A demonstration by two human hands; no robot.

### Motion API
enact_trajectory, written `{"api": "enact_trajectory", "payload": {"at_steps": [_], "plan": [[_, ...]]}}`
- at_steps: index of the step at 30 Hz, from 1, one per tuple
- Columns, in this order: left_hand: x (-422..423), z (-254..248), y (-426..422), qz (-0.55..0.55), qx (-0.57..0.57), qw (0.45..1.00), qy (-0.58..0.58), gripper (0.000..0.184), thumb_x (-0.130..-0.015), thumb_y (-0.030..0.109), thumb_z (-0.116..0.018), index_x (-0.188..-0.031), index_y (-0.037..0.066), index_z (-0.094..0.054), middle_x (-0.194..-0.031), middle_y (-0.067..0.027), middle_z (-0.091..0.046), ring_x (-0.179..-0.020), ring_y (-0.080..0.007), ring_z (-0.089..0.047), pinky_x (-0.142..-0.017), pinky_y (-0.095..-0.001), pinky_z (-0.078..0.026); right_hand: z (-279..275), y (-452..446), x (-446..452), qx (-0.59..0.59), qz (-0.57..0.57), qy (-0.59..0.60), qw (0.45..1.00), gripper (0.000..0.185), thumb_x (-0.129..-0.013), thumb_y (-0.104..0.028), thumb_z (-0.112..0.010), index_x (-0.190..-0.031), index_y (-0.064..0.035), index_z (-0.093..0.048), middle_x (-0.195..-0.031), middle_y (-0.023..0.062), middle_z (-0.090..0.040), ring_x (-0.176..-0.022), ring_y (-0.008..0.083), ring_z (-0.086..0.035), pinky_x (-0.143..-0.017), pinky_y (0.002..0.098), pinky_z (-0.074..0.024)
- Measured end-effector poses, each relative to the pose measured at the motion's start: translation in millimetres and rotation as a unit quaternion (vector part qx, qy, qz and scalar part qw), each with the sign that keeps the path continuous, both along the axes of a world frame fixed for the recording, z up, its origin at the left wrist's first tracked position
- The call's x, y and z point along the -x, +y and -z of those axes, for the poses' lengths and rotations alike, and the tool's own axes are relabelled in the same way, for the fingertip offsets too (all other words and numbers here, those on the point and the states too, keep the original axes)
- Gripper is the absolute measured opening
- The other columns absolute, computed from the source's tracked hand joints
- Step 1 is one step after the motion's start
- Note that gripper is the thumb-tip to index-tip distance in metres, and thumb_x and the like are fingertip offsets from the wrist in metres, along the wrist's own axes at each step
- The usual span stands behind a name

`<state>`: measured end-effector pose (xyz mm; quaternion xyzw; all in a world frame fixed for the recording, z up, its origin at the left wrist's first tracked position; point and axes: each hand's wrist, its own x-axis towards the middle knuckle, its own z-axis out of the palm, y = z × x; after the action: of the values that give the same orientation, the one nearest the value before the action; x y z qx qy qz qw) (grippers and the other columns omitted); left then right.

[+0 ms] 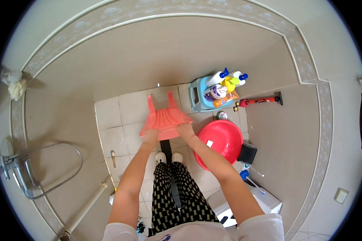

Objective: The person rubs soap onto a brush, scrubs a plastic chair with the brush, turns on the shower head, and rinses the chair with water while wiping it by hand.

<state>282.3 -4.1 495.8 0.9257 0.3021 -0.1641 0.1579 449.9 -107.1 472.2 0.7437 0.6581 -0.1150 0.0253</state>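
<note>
A coral-pink plastic stool (165, 119) with a ribbed surface is held in front of my legs, two of its legs pointing away from me toward the wall. My left hand (150, 137) grips its near left edge, fingers mostly hidden. On the near right edge, my right hand (185, 130) is closed around the rim. Whether the stool touches the floor, I cannot tell. Just right of my right hand lies a red basin (225, 138) with a small white object in it.
A light-blue stool (195, 96) bears several bottles, including a purple-labelled bottle (215, 93). Near it are a red pump-like tool (263, 100), a black bin (247, 153) and a toilet brush (244, 174). A brush (113, 158) lies left; a shower mixer (24, 172) is on the wall.
</note>
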Motion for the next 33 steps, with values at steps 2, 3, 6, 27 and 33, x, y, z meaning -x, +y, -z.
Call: {"api": "enact_trajectory", "payload": {"at_steps": [2, 3, 6, 27, 33], "plan": [[-7, -11, 5, -0.037, 0.016, 0.998, 0.045, 0.009, -0.070, 0.005, -0.058, -0.078, 0.006, -0.062, -0.078, -0.0138, -0.063, -0.078, -0.0267, -0.063, -0.066, -0.0352, -0.050, 2, 6, 1, 0.016, 0.015, 0.009, 1.000, 0.008, -0.068, -0.011, -0.054, -0.067, -0.0093, -0.062, -0.068, 0.0082, -0.063, -0.064, 0.0197, -0.063, -0.051, 0.0324, -0.0485], [-9, -9, 8, -0.029, 0.018, 0.999, 0.042, 0.009, -0.070, 0.005, -0.058, -0.078, 0.006, -0.062, -0.078, -0.0138, -0.063, -0.078, -0.0267, -0.063, -0.066, -0.0352, -0.050, 3, 8, 1, 0.017, 0.023, 0.006, 1.000, 0.008, -0.068, -0.011, -0.054, -0.067, -0.0093, -0.062, -0.068, 0.0082, -0.063, -0.064, 0.0197, -0.063, -0.051, 0.0324, -0.0485], [-6, 5, 16, -0.006, 0.046, 0.997, 0.060, 0.009, -0.070, 0.006, -0.057, -0.078, 0.005, -0.062, -0.080, -0.0141, -0.063, -0.084, -0.0277, -0.061, -0.069, -0.0363, -0.050, 1, 10, 1, 0.041, 0.014, 0.000, 0.999, 0.008, -0.067, -0.011, -0.055, -0.070, -0.0092, -0.062, -0.069, 0.0074, -0.063, -0.065, 0.0192, -0.063, -0.054, 0.0313, -0.0484], [-42, -22, 61, 0.056, 0.022, 0.995, 0.076, 0.010, -0.072, 0.011, -0.057, -0.079, 0.007, -0.064, -0.079, -0.0114, -0.064, -0.077, -0.0261, -0.063, -0.068, -0.0357, -0.050, 7, 56, -11, 0.072, 0.070, -0.017, 0.995, 0.008, -0.068, -0.013, -0.056, -0.070, -0.0136, -0.063, -0.067, 0.0010, -0.062, -0.065, 0.0159, -0.063, -0.055, 0.0303, -0.0480], [-30, 5, 65, 0.085, 0.019, 0.996, -0.001, 0.014, -0.070, 0.003, -0.054, -0.081, 0.005, -0.061, -0.075, -0.0160, -0.062, -0.070, -0.0309, -0.062, -0.058, -0.0404, -0.051, 25, 61, -16, 0.039, 0.077, -0.010, 0.996, 0.010, -0.068, -0.012, -0.054, -0.064, -0.0144, -0.063, -0.066, 0.0025, -0.062, -0.064, 0.0170, -0.062, -0.052, 0.0323, -0.0475]]}}
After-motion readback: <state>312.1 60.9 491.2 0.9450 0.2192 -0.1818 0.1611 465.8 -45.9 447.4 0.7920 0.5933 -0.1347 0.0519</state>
